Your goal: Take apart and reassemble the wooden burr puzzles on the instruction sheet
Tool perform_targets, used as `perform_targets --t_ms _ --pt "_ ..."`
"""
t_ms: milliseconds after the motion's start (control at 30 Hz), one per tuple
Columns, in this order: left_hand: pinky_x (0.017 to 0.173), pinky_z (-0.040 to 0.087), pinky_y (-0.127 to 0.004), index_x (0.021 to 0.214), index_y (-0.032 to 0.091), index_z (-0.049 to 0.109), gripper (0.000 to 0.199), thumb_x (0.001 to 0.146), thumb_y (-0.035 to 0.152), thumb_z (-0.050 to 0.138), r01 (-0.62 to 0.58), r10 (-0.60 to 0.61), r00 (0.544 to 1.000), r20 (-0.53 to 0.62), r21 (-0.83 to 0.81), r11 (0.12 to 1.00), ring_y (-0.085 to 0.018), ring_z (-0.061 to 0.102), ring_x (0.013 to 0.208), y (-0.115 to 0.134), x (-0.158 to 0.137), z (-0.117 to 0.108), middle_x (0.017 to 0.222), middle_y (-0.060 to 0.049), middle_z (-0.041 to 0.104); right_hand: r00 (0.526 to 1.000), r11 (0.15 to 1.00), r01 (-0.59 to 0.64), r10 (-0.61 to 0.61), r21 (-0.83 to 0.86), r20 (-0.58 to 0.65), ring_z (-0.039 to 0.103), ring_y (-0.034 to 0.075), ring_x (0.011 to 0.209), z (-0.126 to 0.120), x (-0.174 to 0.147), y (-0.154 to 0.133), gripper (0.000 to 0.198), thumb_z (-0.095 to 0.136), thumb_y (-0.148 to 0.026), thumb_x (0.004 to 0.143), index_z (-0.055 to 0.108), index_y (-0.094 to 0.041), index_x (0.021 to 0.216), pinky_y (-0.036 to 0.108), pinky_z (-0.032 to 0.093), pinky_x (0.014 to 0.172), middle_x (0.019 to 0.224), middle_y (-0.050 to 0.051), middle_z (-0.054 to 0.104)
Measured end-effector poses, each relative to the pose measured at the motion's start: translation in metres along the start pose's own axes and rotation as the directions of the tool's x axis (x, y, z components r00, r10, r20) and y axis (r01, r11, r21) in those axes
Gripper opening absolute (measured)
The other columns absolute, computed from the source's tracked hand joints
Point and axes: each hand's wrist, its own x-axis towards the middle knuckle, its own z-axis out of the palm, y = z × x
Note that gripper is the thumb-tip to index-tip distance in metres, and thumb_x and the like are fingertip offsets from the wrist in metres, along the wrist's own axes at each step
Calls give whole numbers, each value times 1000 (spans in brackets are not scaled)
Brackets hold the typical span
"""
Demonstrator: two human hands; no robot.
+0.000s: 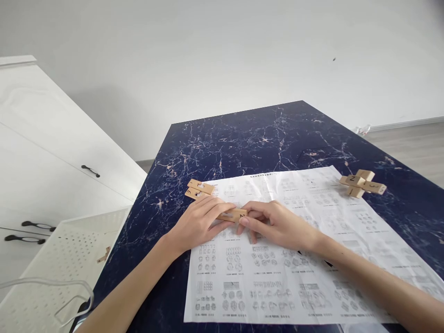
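Note:
Both my hands grip one notched wooden puzzle piece marked with a black 2, held over a printed sheet. My left hand closes over its left part, and the fingers of my right hand pinch its right end. Just beyond my left hand lie two more notched puzzle pieces, side by side at the sheet's upper left corner, with black numbers on them. My left fingers partly cover the nearer one. The paper sheet carries rows of small printed diagrams.
An assembled wooden cross-shaped puzzle stands at the sheet's upper right corner. The dark blue marbled table reaches toward a pale wall. On the left are white cabinets and a perforated white surface with a cable and a small wooden piece.

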Motion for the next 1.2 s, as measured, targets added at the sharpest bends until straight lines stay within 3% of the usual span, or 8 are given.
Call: perform_targets --t_ms 267,400,533,800,900,1067,1200 --pt "101 58 -45 151 22 49 41 110 27 51 131 -132 990 46 11 991 -29 69 118 0 0 1 132 -14 69 999 1000 -22 22 -3 -33 70 13 62 0 1 3 22 55 -41 108 69 -24 105 28 56 61 95 2 81" --pt "90 59 -40 136 21 62 28 113 25 46 135 -135 991 23 -18 991 -24 71 101 -1 3 2 118 -10 74 999 999 -26 25 -31 -46 71 13 63 1 2 3 21 55 -38 107 69 -23 104 28 55 60 93 2 81" --pt "80 54 -37 110 20 71 20 112 31 54 51 -51 999 18 -9 999 -21 67 85 -2 6 2 95 -5 75 998 999 -31 28 -44 -57 71 12 62 2 3 2 19 55 -36 107 69 -23 103 28 54 60 91 1 80" --pt "68 47 -37 75 21 62 35 108 31 56 72 -72 997 23 -3 997 -18 55 67 -5 5 -1 67 -1 64 997 996 -49 45 -75 -60 72 14 63 2 2 5 24 54 -39 108 72 -24 102 28 53 58 91 2 81" --pt "69 47 -38 70 23 61 32 101 29 60 78 -78 997 8 45 996 -20 54 66 -8 4 -4 62 0 62 997 996 -49 45 -68 -62 72 14 62 2 2 4 23 54 -38 108 70 -24 101 28 54 59 92 2 81" --pt "83 51 -44 88 24 63 18 95 39 69 129 -124 991 -53 102 986 -25 63 85 -12 4 -5 84 -4 70 997 998 -45 43 -46 -59 72 13 63 2 1 3 18 55 -35 107 70 -24 102 28 55 60 92 0 80" --pt "100 49 -52 120 23 58 49 89 55 77 197 -188 978 -88 109 974 -33 59 113 -16 4 -3 120 -12 66 997 997 -50 48 -57 -52 71 13 64 1 1 3 18 56 -35 107 70 -24 104 28 55 60 92 0 80"
